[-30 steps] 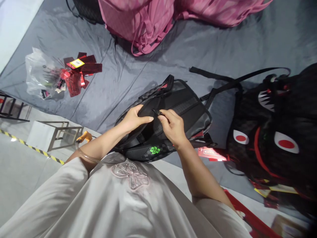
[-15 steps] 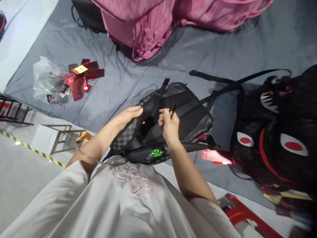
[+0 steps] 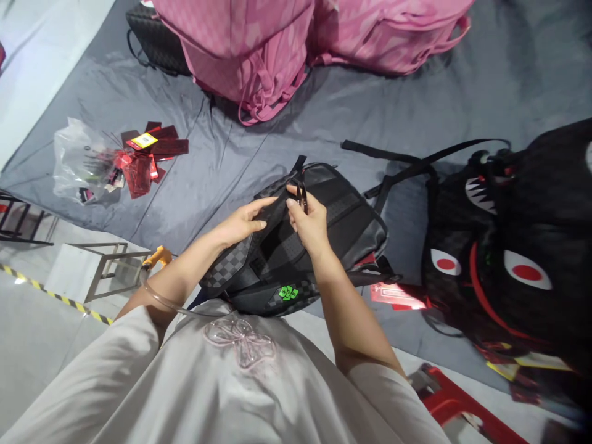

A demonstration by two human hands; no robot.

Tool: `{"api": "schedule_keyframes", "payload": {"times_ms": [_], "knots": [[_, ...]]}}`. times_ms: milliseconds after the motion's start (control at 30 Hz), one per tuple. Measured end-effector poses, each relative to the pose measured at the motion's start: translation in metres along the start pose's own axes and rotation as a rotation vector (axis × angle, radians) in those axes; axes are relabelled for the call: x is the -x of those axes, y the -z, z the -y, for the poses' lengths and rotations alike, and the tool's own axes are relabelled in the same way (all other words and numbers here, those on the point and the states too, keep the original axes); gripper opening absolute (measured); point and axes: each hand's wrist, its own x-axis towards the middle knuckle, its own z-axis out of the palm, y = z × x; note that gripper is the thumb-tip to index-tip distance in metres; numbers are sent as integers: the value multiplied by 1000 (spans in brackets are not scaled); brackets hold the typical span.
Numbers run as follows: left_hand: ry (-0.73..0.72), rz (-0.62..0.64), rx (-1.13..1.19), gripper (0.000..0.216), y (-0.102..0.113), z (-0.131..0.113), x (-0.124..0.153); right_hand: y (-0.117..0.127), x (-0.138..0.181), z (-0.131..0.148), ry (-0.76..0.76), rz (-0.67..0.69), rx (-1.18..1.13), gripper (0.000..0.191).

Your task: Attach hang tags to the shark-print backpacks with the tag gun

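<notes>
A black and grey checkered backpack [image 3: 345, 206] lies in front of me with its padded back panel facing up. A green print [image 3: 288, 292] marks the shoulder strap nearest me. My left hand [image 3: 245, 223] grips the far shoulder strap at its upper left, thumb apart from the index finger; the other fingers are partly hidden. Close beside it, my right hand [image 3: 309, 221] is closed around small black snips [image 3: 302, 196], which look two-pronged. The thumb and index fingertip of that hand are at the same strap; whether they pinch a thread is too small to tell.
Pink backpacks [image 3: 245, 43] stand at the back, beside a dark bag [image 3: 157, 40]. Red tags [image 3: 157, 148] and a clear plastic bag [image 3: 76, 160] lie on the left. A black backpack with red eyes [image 3: 485, 246] fills the right. A red stool [image 3: 456, 394] stands below the table edge.
My right hand has moved up and left with the snips to the far strap, close to my left hand. My left thumb has parted from the index finger. The camera view has shifted slightly.
</notes>
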Motion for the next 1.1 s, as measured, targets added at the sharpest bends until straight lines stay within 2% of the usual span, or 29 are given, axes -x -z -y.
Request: {"api": "schedule_keyframes", "payload": {"times_ms": [133,233,333,433,567,667,733,833,933,1100], "knots": [[-8,-31,-2,60,2,-2,-3,-6,0,-2,202,-50,236,30],[-15,-56,-13,57,-1,-9,-4,-9,0,-1,261,-76,254,22],[-4,-103,-75,50,-7,-17,-5,-10,0,-2,199,-96,165,19],[-15,-212,-267,37,-13,-22,-10,-12,1,-6,122,-136,34,26],[-77,-305,-508,19,-16,-28,-21,-22,1,-8,-96,-171,-204,45],[-134,-361,-632,11,-20,-32,-27,-27,0,-4,-232,-118,-336,51],[-153,-417,-765,12,-25,-35,-27,-28,-1,-1,-257,-57,-379,53],[-222,-482,-930,15,-31,-35,-24,-29,-1,4,-218,-29,-404,53],[-279,-526,-882,16,-29,-34,-21,-30,1,6,-217,-39,-417,53],[-260,-612,-678,21,-19,-37,-17,-33,5,3,-227,-49,-435,54]]}}
